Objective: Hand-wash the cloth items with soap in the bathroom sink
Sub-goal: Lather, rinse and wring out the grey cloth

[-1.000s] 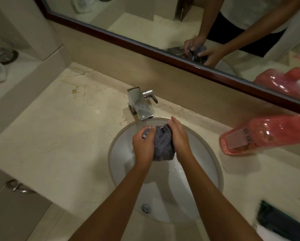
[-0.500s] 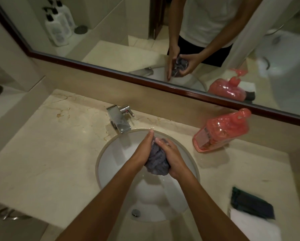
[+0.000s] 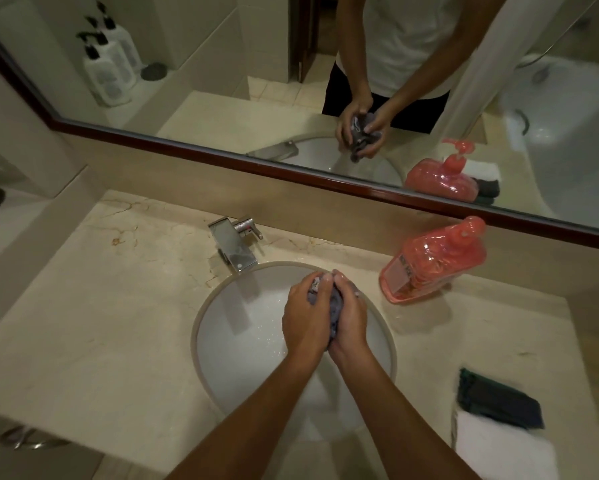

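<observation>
In the middle of the frame, the left hand (image 3: pixel 306 313) and the right hand (image 3: pixel 348 315) are pressed close together, both wrapped tight around a small grey cloth (image 3: pixel 333 315). The cloth is bunched up between the palms and held over the white sink (image 3: pixel 222 327). It looks wet, and there may be a little foam on the right hand's fingers (image 3: pixel 346 284), but that spot is too small to be sure. I think the person is rubbing or squeezing this one cloth, so the wash is partly done.

No water runs from the tap (image 3: pixel 234 244) at the sink's upper left edge. The pink soap bottle (image 3: pixel 433 261) stands at the right, near the sink. At the lower right, a dark cloth (image 3: pixel 499 400) lies on a white cloth (image 3: pixel 499 448), both folded. They look dry, so they likely wait their turn.
</observation>
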`<action>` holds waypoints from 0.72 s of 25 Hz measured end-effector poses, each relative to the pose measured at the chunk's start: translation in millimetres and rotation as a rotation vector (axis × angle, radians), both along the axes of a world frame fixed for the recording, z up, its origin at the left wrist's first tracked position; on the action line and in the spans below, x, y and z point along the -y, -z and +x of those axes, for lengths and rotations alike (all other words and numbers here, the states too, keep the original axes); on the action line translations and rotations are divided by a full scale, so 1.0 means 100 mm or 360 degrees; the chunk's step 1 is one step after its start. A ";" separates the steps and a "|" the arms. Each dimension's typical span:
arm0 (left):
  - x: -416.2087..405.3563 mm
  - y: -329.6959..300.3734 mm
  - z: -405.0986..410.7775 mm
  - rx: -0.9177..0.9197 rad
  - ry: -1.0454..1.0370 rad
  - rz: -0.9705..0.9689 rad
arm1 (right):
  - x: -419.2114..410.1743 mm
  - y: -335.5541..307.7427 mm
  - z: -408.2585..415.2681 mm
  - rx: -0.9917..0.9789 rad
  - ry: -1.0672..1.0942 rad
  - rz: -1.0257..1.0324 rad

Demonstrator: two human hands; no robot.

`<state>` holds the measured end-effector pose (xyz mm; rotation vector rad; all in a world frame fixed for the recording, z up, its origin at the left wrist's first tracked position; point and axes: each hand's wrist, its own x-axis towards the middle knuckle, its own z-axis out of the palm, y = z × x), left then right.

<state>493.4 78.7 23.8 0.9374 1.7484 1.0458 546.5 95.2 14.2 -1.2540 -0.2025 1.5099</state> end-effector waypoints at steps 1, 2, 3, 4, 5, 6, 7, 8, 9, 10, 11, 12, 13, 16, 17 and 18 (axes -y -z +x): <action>-0.01 0.02 0.00 -0.0069 -0.0066 -0.0030 | 0.03 0.01 -0.03 0.0128 -0.0014 -0.0023; -0.03 0.05 0.00 -0.0058 -0.0117 -0.0043 | 0.06 0.02 -0.04 0.0254 -0.0019 -0.0055; -0.04 0.08 0.00 -0.0015 -0.0146 -0.0056 | 0.06 0.04 -0.05 0.0385 -0.0022 -0.0067; -0.06 0.11 0.00 0.0027 -0.0170 -0.0081 | 0.06 0.06 -0.06 0.0500 -0.0031 -0.0075; -0.07 0.15 -0.01 0.0055 -0.0200 -0.0117 | 0.05 0.10 -0.06 0.0601 -0.0036 -0.0083; -0.07 0.18 -0.01 0.0065 -0.0224 -0.0153 | 0.05 0.14 -0.06 0.0680 -0.0023 -0.0107; -0.07 0.23 -0.01 0.0067 -0.0239 -0.0183 | 0.05 0.19 -0.06 0.0747 -0.0009 -0.0122; -0.07 0.28 -0.01 0.0059 -0.0246 -0.0199 | 0.06 0.23 -0.07 0.0803 -0.0001 -0.0145; -0.07 0.33 -0.02 0.0034 -0.0248 -0.0214 | 0.07 0.30 -0.07 0.0867 -0.0008 -0.0168; -0.05 0.39 -0.02 -0.0006 -0.0245 -0.0233 | 0.09 0.35 -0.06 0.0930 -0.0011 -0.0202; -0.03 0.44 -0.02 -0.0036 -0.0234 -0.0264 | 0.11 0.42 -0.07 0.0981 -0.0008 -0.0235; -0.01 0.50 -0.03 -0.0056 -0.0223 -0.0280 | 0.14 0.48 -0.07 0.1024 0.0000 -0.0270; 0.02 0.54 -0.04 -0.0071 -0.0211 -0.0309 | 0.16 0.54 -0.07 0.1077 0.0001 -0.0296; 0.06 0.69 -0.06 -0.0056 -0.0197 -0.0409 | 0.23 0.68 -0.06 0.1278 -0.0103 -0.0319; 0.06 0.73 -0.08 -0.0050 -0.0181 -0.0444 | 0.25 0.71 -0.06 0.1361 -0.0157 -0.0271; 0.06 0.75 -0.09 -0.0029 -0.0143 -0.0462 | 0.28 0.72 -0.05 0.1453 -0.0195 -0.0207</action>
